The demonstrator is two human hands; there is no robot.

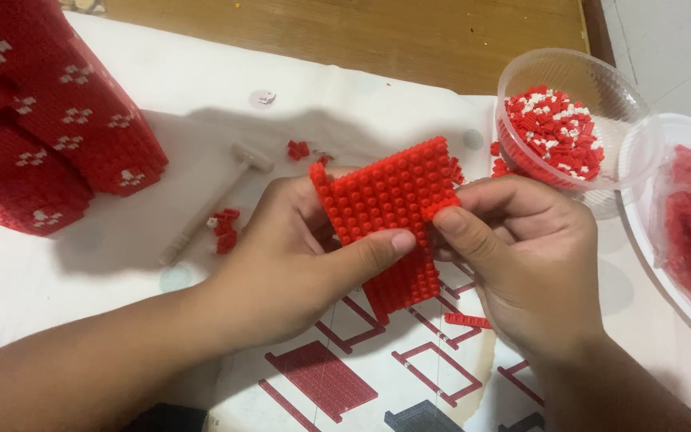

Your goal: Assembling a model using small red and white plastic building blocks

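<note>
A: Holding the red studded panel (391,212) between them, both hands sit at the middle of the view. The left hand (297,256) closes around the panel's left edge, its thumb pressed flat across the studs on the lower front. The right hand (533,256) pinches the panel's right edge, thumb on the front and the fingers tucked behind.

B: How does the panel stand?

A: It is lifted off the surface and tilted, studs facing the camera, its top edge stepped and uneven. Directly below the panel lies a printed instruction sheet (377,376) with red diagrams of panels and frames.

B: And around it?

A: Just left of the panel, on the white cloth (121,256), lies a small grey plastic hammer (213,204), with a few loose red bricks (224,228) beside its handle. Another little cluster of red pieces (298,149) rests above the panel's upper left corner. Far to the left of the panel stands a large red brick build (41,120) dotted with white cross-shaped patterns.

B: On the other side?

A: Up and to the right of the panel is a clear plastic bowl (625,88) tipped on its side, holding red and white bricks. Further right, a second clear container (681,232) holds another red built piece. Beyond the cloth, above the panel, shows a wooden tabletop (361,32).
</note>
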